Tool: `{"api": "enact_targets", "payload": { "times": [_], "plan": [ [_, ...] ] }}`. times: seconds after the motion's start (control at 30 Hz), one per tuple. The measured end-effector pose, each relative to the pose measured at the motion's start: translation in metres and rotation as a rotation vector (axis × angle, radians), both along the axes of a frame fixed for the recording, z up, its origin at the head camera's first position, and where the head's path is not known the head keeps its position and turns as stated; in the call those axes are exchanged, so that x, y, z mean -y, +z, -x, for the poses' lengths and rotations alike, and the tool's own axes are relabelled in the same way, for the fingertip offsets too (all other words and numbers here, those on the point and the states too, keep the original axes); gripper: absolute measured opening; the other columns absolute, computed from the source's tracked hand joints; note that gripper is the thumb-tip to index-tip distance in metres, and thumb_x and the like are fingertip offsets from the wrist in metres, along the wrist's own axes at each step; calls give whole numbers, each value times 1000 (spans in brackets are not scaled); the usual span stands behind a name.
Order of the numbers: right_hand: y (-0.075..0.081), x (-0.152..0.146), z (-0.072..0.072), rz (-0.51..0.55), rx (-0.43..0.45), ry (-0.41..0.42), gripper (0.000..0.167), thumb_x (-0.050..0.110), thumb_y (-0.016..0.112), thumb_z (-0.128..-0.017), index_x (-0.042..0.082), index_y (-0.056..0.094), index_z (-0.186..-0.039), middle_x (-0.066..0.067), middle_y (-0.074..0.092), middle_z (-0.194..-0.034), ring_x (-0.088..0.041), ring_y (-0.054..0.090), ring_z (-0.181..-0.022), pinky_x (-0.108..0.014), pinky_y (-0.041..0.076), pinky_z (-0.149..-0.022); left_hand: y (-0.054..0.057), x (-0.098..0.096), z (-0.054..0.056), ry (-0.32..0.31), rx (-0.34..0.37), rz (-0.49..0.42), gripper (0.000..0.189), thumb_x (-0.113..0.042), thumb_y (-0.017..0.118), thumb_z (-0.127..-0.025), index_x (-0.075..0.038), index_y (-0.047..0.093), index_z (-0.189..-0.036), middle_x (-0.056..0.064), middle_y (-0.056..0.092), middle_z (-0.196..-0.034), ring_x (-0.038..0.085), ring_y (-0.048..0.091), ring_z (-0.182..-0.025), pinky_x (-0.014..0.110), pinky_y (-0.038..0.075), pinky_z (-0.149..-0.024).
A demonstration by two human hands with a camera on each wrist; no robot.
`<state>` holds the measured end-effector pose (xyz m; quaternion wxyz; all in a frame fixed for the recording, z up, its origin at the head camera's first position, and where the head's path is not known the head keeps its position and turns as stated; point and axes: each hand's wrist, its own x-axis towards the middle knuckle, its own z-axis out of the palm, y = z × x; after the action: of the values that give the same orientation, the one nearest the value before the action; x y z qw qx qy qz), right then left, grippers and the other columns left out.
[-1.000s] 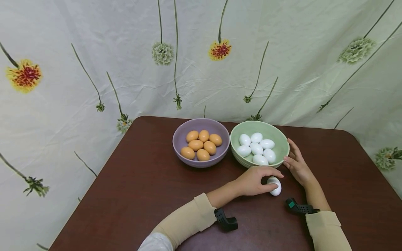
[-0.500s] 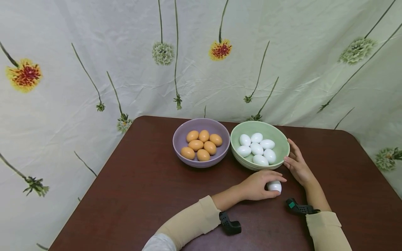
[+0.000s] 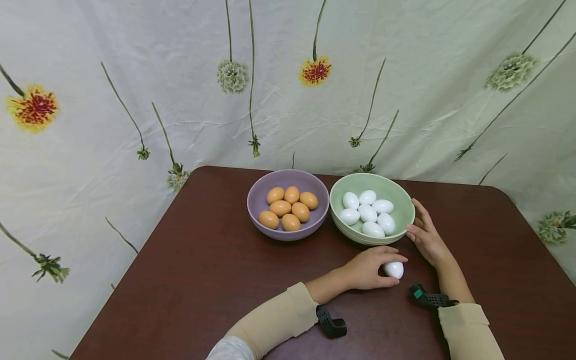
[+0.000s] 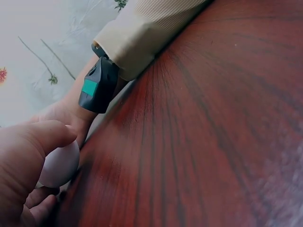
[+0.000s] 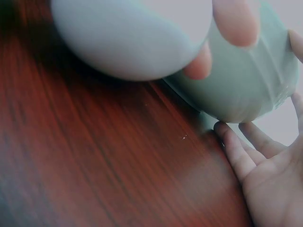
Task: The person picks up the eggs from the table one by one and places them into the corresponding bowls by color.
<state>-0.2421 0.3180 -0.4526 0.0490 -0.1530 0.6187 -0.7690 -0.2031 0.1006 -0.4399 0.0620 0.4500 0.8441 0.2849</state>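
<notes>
My left hand (image 3: 371,269) curls around a white egg (image 3: 394,270) low over the table, thumb on the near side and fingers on the far side. In the left wrist view the thumb covers part of the egg (image 4: 61,165). The egg (image 5: 132,38) fills the top of the right wrist view, with left fingertips (image 5: 236,23) against it. My right hand (image 3: 429,242) rests extended fingers against the right side of a pale green bowl (image 3: 336,220), which holds several white eggs. Its fingers (image 5: 236,156) touch the bowl's outer wall (image 5: 241,80) low down.
A purple bowl (image 3: 254,200) with several brown eggs stands just left of the green one. Both are near the back edge of the dark red-brown table (image 3: 193,260). Behind hangs a pale flowered cloth (image 3: 279,115). Black wrist cameras (image 3: 332,324) jut out below the forearms.
My left hand has shifted slightly toward me and right around the egg, its thumb moving from the egg's front to its near side. The right hand and both bowls have stayed put.
</notes>
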Motion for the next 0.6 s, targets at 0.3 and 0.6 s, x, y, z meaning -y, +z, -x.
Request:
{"api": "enact_targets", "payload": {
  "times": [0.3,0.6],
  "plan": [
    [1,0,0,-13,0,-4,63,5,46,-101,22,17,-154,-9,32,-135,-6,52,-113,-17,46,-90,-3,0,0,5,25,-27,46,-29,72,-89,-19,62,-133,7,52,-137,9,44,-128,13,31,-100],
    [1,1,0,-11,5,-8,63,6,46,-101,22,16,-154,-8,31,-136,-6,52,-113,-17,46,-90,-6,-1,-2,19,-10,-24,47,-33,73,-89,-21,62,-133,2,54,-132,5,47,-122,10,32,-97]
  ]
}}
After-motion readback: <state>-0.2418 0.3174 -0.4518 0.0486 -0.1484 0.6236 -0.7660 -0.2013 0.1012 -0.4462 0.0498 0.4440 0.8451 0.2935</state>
